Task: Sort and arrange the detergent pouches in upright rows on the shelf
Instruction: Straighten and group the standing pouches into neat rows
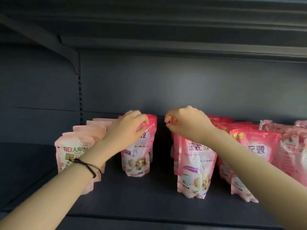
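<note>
Gripping the top seal of a bright pink pouch (pixel 141 151), the fingers (pixel 143 122) of my left hand (pixel 127 130) curl over its edge. The pouch stands upright on its base. My right hand (pixel 186 123) hovers over the gap just right of it, fingers (pixel 169 121) clenched, and I can see nothing in them.

The held pouch sits on the dark shelf (pixel 132 200), just beside a row of pale pink pouches (pixel 74 151) on its left that runs back toward the rear wall. Past the gap on the right, a second row of bright pink pouches (pixel 196 163) stands upright. A third row (pixel 254 155) is next to that, and paler packs (pixel 292 146) lean at the far right edge. A dark cord bracelet (pixel 88 165) is on my left wrist.

I judge I am partway through starting a new row: this pouch sets its line, set further back than the fronts of the other rows. Next I would square it with its label facing out and let go gently so it does not topple. Then I would use my free right hand to bring a matching pouch in line with it.
</note>
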`<state>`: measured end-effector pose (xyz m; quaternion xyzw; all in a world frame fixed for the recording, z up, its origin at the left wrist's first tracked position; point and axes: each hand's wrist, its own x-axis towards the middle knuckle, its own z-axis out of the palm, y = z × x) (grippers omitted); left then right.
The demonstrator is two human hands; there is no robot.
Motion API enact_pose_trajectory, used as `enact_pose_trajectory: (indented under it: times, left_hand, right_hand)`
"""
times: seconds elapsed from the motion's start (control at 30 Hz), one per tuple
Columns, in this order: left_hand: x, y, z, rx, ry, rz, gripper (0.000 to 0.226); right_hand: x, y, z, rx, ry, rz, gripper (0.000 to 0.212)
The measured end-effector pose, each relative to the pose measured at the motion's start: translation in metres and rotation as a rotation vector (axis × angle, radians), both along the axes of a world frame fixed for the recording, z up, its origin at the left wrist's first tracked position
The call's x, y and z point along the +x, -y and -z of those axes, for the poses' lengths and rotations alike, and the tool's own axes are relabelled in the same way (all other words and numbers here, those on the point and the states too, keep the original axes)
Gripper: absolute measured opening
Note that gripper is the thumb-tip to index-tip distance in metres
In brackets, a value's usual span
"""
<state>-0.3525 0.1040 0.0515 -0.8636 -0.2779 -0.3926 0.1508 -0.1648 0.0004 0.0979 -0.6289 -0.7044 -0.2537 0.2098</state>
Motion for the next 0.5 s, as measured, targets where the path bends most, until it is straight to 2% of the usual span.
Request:
enact_pose_trajectory:
  times: [0.1, 0.17, 0.23, 0.33, 0.4, 0.5]
  left_hand:
    - [-0.019, -0.033, -0.022, 0.050, -0.106, -0.184, 0.029]
    - [-0.026, -0.050, -0.027, -0.044, -0.220, -0.288, 0.037]
    - [-0.028, -0.060, -0.023, -0.133, -0.281, -0.302, 0.035]
    - [-0.031, -0.066, -0.017, -0.207, -0.170, -0.226, 0.020]
    - [-0.037, -0.071, -0.023, -0.359, -0.080, -0.126, 0.010]
    - [-0.049, -0.072, -0.038, -0.596, 0.028, 0.083, 0.012]
  right_hand:
    - [-0.025, -0.043, -0.010, -0.051, 0.110, 0.022, 0.023]
    - [-0.037, -0.069, -0.012, -0.122, 0.195, 0.089, 0.030]
    - [-0.045, -0.091, -0.009, -0.226, 0.217, 0.183, 0.034]
    - [-0.049, -0.107, -0.003, -0.301, 0.137, 0.253, 0.030]
    - [-0.047, -0.109, -0.004, -0.305, 0.041, 0.227, 0.025]
    - [-0.041, -0.099, -0.013, -0.277, -0.052, 0.165, 0.016]
